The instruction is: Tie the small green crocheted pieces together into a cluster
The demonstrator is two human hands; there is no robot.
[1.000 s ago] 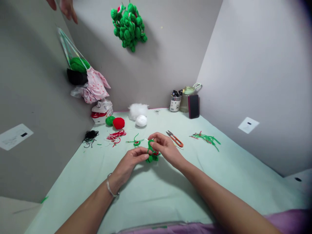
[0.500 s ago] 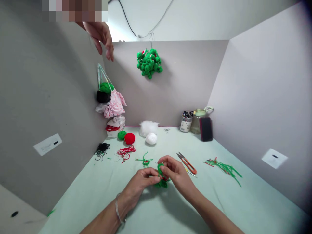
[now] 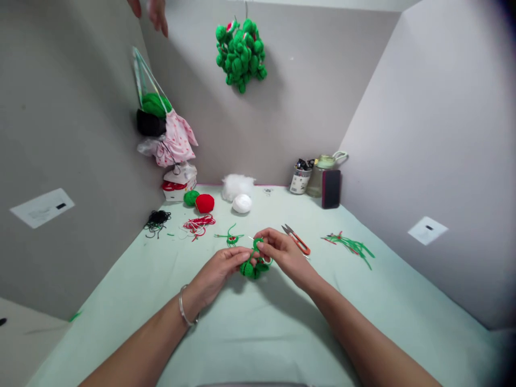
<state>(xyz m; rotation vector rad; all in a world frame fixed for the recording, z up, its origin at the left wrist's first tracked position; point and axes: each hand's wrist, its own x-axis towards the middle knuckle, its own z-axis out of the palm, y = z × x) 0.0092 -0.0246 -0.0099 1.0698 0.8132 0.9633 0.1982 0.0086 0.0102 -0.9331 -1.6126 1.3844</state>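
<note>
My left hand (image 3: 220, 269) pinches a small green crochet piece (image 3: 250, 270) with bits of red in it, low over the table. Fingers of my right hand (image 3: 280, 251) are closed on a curled green part of the same piece, at its upper side. A thin pale tip, like a needle or hook, sticks out by my right fingertips; most of it is hidden. Just behind my hands lies a smaller bundle of green yarn (image 3: 231, 240) with a red middle. Orange-handled thread snips (image 3: 299, 242) rest to the right of my right hand.
Red yarn ball (image 3: 205, 203), white yarn ball (image 3: 242, 203) and stuffing (image 3: 237, 186) sit at the back. Cut green strands (image 3: 355, 247) lie right. A phone (image 3: 331, 189) leans by a jar. Green crochet cluster (image 3: 242, 56) hangs above; another person's hand (image 3: 157, 16) shows upper left.
The view has tilted down, so the surroundings sit higher in the picture. More of the green crochet piece shows below my fingers. Both hands keep their hold on it.
</note>
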